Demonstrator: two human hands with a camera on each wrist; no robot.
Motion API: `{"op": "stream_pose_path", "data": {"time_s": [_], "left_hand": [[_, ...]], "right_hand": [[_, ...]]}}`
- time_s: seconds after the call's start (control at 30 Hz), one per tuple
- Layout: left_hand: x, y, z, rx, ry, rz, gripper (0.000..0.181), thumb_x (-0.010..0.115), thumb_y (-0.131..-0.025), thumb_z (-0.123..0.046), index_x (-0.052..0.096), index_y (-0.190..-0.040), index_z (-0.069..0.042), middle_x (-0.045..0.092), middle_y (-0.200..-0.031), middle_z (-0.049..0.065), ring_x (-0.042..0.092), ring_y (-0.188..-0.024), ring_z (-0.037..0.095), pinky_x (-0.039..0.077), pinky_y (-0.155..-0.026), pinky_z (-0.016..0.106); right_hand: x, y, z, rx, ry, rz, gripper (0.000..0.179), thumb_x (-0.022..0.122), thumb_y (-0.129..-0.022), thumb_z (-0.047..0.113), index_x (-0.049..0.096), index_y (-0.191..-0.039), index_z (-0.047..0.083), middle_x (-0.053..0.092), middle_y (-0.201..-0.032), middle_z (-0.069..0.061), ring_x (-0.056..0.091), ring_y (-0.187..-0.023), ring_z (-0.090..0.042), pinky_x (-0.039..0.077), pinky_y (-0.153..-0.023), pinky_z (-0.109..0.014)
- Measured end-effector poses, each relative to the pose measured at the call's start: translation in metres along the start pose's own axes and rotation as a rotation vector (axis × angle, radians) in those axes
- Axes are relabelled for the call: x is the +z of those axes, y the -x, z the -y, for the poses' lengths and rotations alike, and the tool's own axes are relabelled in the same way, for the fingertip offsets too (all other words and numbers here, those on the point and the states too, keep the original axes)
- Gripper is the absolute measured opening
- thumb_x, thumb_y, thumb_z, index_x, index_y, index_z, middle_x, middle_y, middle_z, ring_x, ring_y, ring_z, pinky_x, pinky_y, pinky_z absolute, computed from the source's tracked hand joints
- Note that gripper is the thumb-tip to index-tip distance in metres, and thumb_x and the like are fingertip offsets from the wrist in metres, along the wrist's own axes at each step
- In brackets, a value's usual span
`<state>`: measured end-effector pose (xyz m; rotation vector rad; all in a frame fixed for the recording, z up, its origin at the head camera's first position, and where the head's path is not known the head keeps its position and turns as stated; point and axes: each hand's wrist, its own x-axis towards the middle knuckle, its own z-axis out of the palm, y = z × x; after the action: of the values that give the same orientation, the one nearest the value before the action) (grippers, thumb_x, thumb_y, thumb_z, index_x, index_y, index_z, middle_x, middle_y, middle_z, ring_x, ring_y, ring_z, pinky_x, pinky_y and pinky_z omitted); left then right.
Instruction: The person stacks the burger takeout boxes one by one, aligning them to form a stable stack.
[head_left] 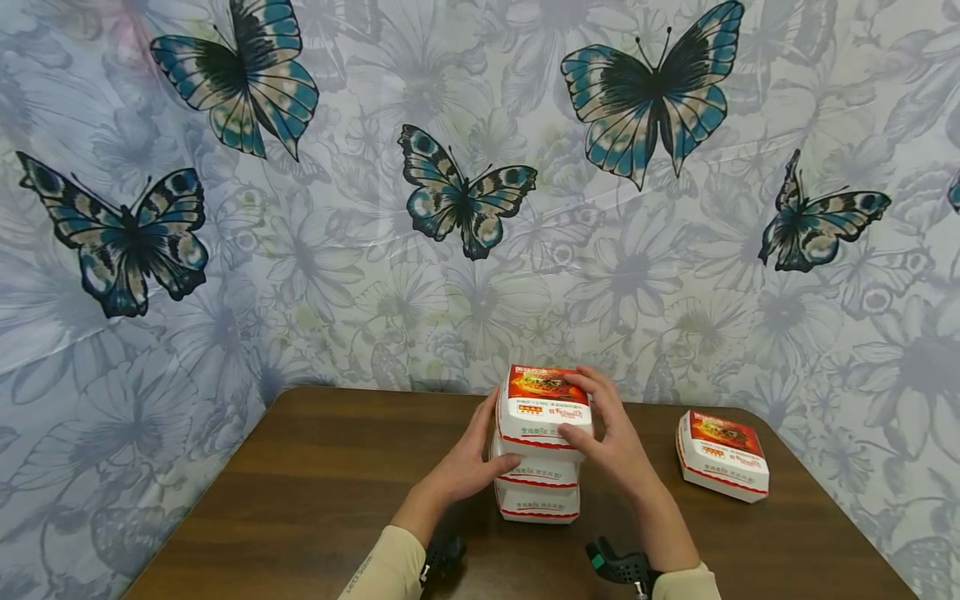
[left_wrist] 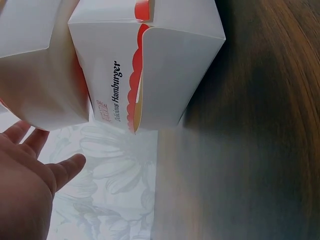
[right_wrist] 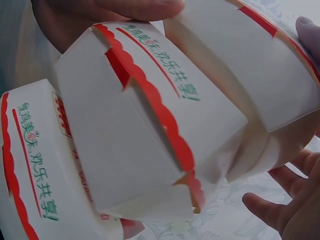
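Three white hamburger boxes with red-trimmed lids stand stacked on the wooden table. My right hand point(head_left: 617, 433) holds the top burger box point(head_left: 543, 412), fingers over its right upper edge and thumb on its front. Along the stack's left side lies my left hand point(head_left: 468, 458), its fingers straight up beside the top box and its thumb across the front near the middle burger box point(head_left: 543, 473). The right wrist view shows the top box tilted against the middle one point(right_wrist: 145, 125). Beneath them sits the bottom burger box point(head_left: 537, 503), which neither hand touches.
A fourth burger box point(head_left: 722, 456) lies apart on the right side of the brown wooden table point(head_left: 322, 475). Behind the table hangs a floral cloth point(head_left: 337, 250) printed with butterflies. Black wrist cameras point(head_left: 622, 564) sit under both forearms, close over the tabletop.
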<state>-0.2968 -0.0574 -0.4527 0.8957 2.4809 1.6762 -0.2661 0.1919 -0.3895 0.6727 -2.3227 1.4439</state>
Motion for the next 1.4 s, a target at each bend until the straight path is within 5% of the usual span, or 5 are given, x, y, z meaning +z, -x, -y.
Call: {"op": "stream_pose_path", "data": {"time_s": [0.67, 1.13, 1.4], "left_hand": [[0.004, 0.000, -0.002, 0.013, -0.029, -0.043, 0.108, 0.074, -0.086, -0.049, -0.005, -0.158, -0.043, 0.012, -0.164, -0.001, 0.022, -0.151, 0.029, 0.032, -0.113, 0.064], [0.000, 0.003, -0.016, 0.134, 0.036, -0.054, 0.112, 0.065, -0.082, -0.071, -0.006, -0.161, -0.035, -0.006, -0.169, -0.002, -0.003, -0.156, 0.032, 0.017, -0.117, 0.070], [0.000, 0.000, -0.016, 0.169, 0.034, -0.072, 0.110, 0.065, -0.084, -0.069, -0.004, -0.161, -0.032, -0.005, -0.169, -0.007, -0.002, -0.157, 0.028, 0.019, -0.117, 0.069]], "right_hand": [[0.009, 0.000, 0.000, -0.021, -0.029, -0.016, 0.061, 0.069, -0.089, 0.019, 0.047, -0.146, 0.022, 0.023, -0.164, -0.010, 0.023, -0.148, -0.036, 0.033, -0.105, -0.069], [0.009, 0.001, -0.001, -0.002, -0.022, -0.018, 0.060, 0.070, -0.089, 0.021, 0.047, -0.145, 0.025, 0.021, -0.165, -0.004, 0.016, -0.152, -0.037, 0.021, -0.107, -0.077], [0.008, 0.000, -0.001, -0.060, -0.040, -0.025, 0.062, 0.069, -0.089, 0.013, 0.047, -0.147, 0.021, 0.024, -0.164, -0.007, 0.021, -0.150, -0.033, 0.029, -0.107, -0.059]]}}
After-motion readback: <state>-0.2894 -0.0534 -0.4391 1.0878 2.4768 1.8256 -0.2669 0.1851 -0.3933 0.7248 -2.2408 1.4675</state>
